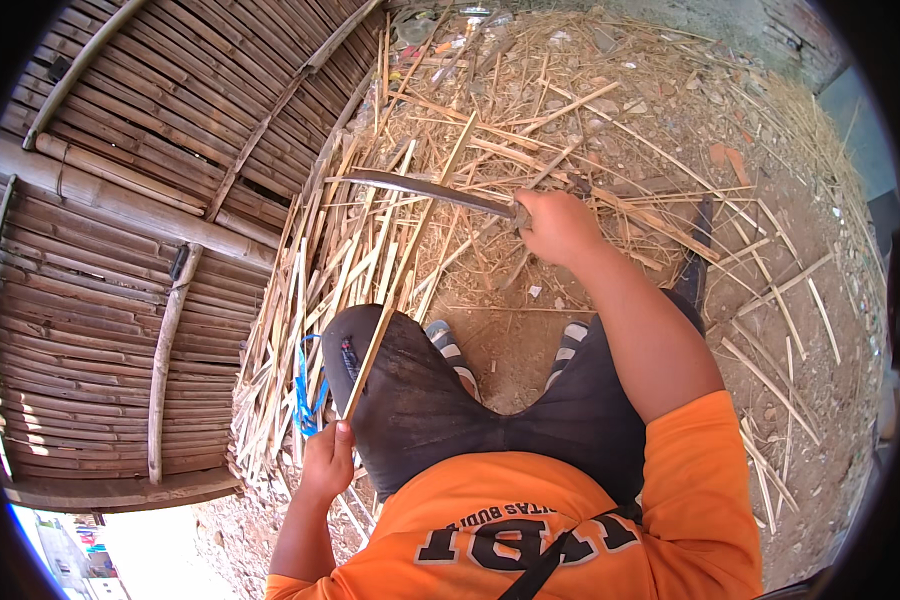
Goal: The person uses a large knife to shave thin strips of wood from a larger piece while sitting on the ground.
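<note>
My left hand (328, 460) is closed around the lower end of a long, pale bamboo strip (390, 310). The strip slants up and away past my left knee, its far end over the littered ground. Held out in front of me, my right hand (560, 228) grips the handle of a machete (425, 190), most of that handle hidden by the fingers. Its long, slightly curved blade points left and crosses the strip near the strip's far part. Whether blade and strip touch there I cannot tell.
Many split bamboo strips (290, 330) lie piled on the left, with blue plastic ribbon (305, 390) beside my left knee. A bamboo slat wall (100, 350) stands at the left. Shavings and thin sticks (770, 390) litter the dirt ground. My sandalled feet (450, 350) are between my knees.
</note>
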`<state>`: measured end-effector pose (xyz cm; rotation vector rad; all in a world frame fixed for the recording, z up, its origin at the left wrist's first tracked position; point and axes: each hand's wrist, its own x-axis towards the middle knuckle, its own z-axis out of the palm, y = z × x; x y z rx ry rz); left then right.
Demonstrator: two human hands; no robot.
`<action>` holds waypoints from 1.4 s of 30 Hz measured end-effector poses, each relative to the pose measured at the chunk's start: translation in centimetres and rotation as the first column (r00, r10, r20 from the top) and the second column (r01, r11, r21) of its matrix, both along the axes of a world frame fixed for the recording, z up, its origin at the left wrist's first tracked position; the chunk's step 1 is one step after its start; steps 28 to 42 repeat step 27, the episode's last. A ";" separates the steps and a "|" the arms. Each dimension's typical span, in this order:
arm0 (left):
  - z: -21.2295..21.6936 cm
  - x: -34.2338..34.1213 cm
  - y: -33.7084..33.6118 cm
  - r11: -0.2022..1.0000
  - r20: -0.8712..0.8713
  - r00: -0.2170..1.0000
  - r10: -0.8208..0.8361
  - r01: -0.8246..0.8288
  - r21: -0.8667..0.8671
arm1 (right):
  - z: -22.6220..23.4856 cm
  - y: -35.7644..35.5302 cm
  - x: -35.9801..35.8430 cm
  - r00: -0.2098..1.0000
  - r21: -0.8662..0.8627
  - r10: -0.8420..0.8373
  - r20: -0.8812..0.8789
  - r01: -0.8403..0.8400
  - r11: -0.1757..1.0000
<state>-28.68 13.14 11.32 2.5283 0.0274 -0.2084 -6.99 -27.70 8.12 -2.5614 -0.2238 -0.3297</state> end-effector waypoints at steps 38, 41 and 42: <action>-1.0 -1.7 3.8 0.989 0.044 0.997 -0.063 0.068 -0.133 | 0.6 1.0 -0.4 0.981 0.030 0.187 -0.057 -0.185 0.982; -1.0 -1.7 3.8 0.989 0.044 0.997 -0.063 0.068 -0.133 | 0.6 1.0 -0.4 0.981 0.030 0.187 -0.057 -0.185 0.982; -1.0 -1.7 3.8 0.989 0.044 0.997 -0.063 0.068 -0.133 | 0.6 1.0 -0.4 0.981 0.030 0.187 -0.057 -0.185 0.982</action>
